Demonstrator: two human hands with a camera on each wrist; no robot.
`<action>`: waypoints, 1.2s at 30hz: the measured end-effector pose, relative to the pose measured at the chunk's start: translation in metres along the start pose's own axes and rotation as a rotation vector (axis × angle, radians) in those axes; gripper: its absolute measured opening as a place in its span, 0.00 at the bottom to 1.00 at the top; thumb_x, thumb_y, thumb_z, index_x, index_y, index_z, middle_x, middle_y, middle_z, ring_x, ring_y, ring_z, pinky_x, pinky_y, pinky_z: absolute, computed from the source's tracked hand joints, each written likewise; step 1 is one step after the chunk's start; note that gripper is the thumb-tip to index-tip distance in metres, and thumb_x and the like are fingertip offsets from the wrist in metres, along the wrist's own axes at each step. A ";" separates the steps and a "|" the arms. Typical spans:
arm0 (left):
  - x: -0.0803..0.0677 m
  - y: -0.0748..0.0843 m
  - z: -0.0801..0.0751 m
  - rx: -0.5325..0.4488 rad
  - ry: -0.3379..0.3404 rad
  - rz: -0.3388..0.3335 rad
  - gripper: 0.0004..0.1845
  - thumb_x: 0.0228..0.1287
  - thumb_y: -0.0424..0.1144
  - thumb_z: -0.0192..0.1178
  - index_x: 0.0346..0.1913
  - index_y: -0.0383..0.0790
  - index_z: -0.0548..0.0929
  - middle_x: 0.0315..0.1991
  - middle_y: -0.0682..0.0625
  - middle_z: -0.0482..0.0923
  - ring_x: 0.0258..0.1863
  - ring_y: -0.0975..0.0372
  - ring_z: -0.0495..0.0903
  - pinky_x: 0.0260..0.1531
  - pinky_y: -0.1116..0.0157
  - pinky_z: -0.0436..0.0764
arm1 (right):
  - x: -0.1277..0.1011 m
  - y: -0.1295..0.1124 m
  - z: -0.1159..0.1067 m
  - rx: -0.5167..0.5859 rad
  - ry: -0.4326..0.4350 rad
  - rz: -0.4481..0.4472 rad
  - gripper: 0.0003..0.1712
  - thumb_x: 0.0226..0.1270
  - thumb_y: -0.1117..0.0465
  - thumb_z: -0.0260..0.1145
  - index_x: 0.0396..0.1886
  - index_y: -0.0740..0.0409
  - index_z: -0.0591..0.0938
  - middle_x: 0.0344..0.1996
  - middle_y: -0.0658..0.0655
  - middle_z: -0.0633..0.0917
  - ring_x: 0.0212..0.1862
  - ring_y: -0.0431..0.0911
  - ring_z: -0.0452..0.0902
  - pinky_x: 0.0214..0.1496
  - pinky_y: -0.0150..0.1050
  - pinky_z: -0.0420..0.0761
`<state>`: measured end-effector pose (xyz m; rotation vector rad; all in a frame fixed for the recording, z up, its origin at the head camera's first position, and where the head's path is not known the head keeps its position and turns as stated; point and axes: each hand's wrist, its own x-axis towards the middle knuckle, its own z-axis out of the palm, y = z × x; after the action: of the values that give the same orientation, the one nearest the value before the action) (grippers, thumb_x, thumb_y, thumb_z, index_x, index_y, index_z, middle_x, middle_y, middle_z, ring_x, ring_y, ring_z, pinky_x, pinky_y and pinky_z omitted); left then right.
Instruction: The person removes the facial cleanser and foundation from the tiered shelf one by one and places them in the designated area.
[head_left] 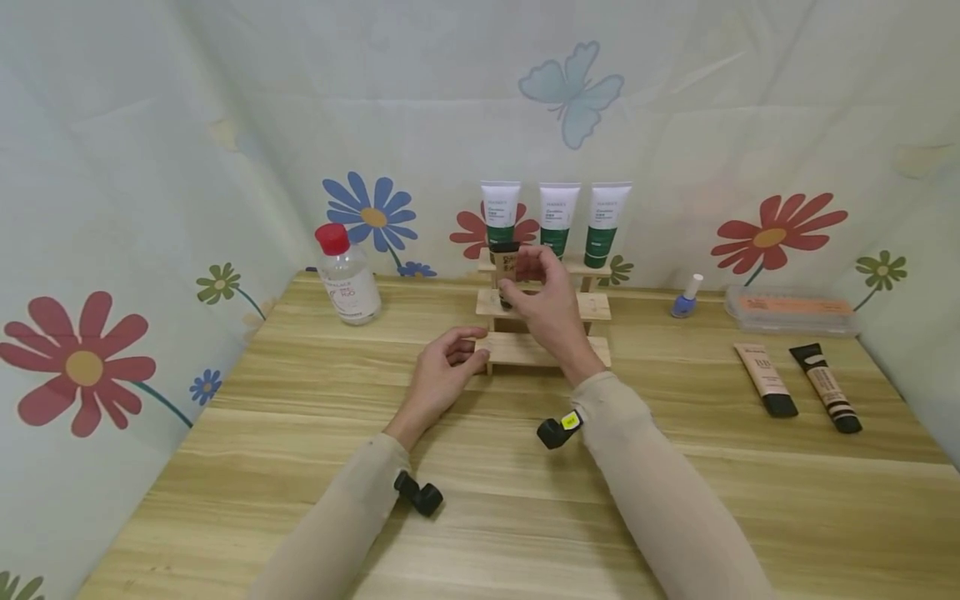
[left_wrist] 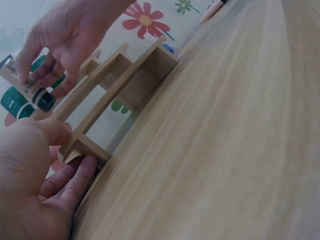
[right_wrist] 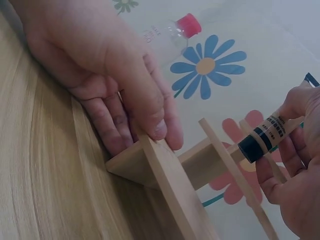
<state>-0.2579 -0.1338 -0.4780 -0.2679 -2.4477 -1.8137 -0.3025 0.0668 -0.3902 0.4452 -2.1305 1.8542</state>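
My right hand (head_left: 551, 304) pinches a beige tube with black ends (head_left: 506, 265) between thumb and fingers. The tube stands upright, cap down, just over the middle step of a small wooden tiered rack (head_left: 543, 348). In the right wrist view a gap shows between the tube's black cap (right_wrist: 251, 149) and the nearest board. At the rack's left end, my left hand (head_left: 448, 362) holds the corner of the lowest step, thumb (right_wrist: 159, 129) against the board and fingers around its side. Three white-and-green tubes (head_left: 609, 221) stand on the top step, the left one partly hidden.
A clear bottle with a red cap (head_left: 348, 283) stands back left. To the right are a blue nail polish bottle (head_left: 685, 302), a flat clear case with an orange strip (head_left: 795, 308), a pink BB tube (head_left: 767, 379) and a beige-black tube (head_left: 825, 387). A flowered curtain hangs behind.
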 end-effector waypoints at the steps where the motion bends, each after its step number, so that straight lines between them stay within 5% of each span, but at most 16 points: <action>1: 0.000 0.000 0.000 -0.001 0.000 0.000 0.15 0.80 0.42 0.71 0.65 0.52 0.90 0.53 0.48 0.89 0.54 0.56 0.87 0.60 0.53 0.85 | -0.001 -0.002 -0.002 0.007 0.000 -0.004 0.23 0.77 0.67 0.75 0.67 0.60 0.79 0.59 0.60 0.83 0.59 0.52 0.81 0.61 0.50 0.85; 20: 0.000 0.000 0.001 -0.002 -0.008 -0.008 0.15 0.80 0.44 0.72 0.65 0.53 0.89 0.55 0.48 0.88 0.56 0.56 0.87 0.62 0.53 0.84 | -0.031 -0.012 -0.062 0.070 0.079 -0.063 0.21 0.75 0.70 0.72 0.63 0.60 0.78 0.51 0.54 0.80 0.53 0.50 0.78 0.48 0.36 0.82; 36: 0.000 -0.002 0.001 0.003 -0.002 -0.003 0.16 0.80 0.44 0.72 0.65 0.54 0.89 0.55 0.47 0.88 0.56 0.55 0.87 0.63 0.52 0.84 | -0.054 -0.012 -0.146 -0.024 0.211 -0.079 0.19 0.77 0.70 0.70 0.62 0.54 0.80 0.50 0.51 0.81 0.53 0.46 0.79 0.49 0.29 0.82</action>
<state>-0.2578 -0.1337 -0.4796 -0.2664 -2.4531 -1.8115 -0.2469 0.2121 -0.3810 0.3082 -1.9654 1.7474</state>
